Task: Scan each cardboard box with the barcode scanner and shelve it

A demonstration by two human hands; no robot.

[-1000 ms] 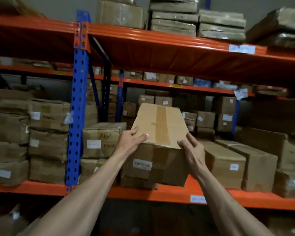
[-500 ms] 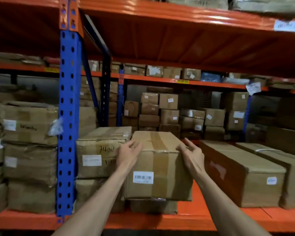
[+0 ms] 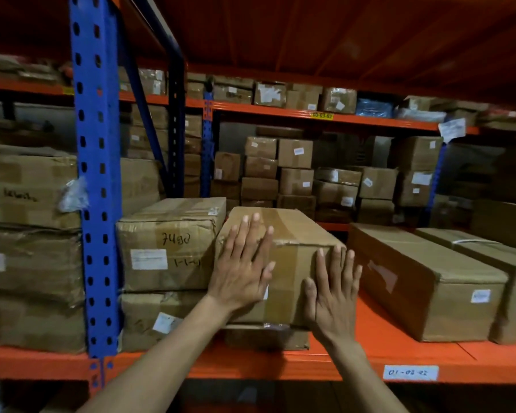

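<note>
**Two flat palms on the front of a shelved carton**

Both bare forearms reach up from the bottom edge toward the orange steel shelf (image 3: 355, 365), whose front beam carries a white handwritten label (image 3: 410, 372). The left hand (image 3: 242, 274) lies flat on the near face of the taped brown cardboard box (image 3: 292, 234), fingers fully stretched and a little spread; the fingertips reach over the top front edge. It covers most of a white sticker on this face. The right hand (image 3: 329, 296) is also open and flat, pressed on the right part of the same face, fingers pointing up, close to the box's right corner. Neither hand grips anything; they only touch with palm and fingers.

The box sits on top of a lower, flatter cardboard carton (image 3: 267, 338) on the shelf. Its long axis runs away from the person, into the depth of the rack, with the short end facing the camera. A strip of brown tape runs along the top.

Just left of it stands a wrinkled carton with handwritten digits (image 3: 170, 242), and then the blue perforated upright post (image 3: 94, 186). To the right, apart from the box, lie long brown cartons (image 3: 423, 281). Farther back, many smaller cartons (image 3: 295, 177) are stacked in another rack.
</note>
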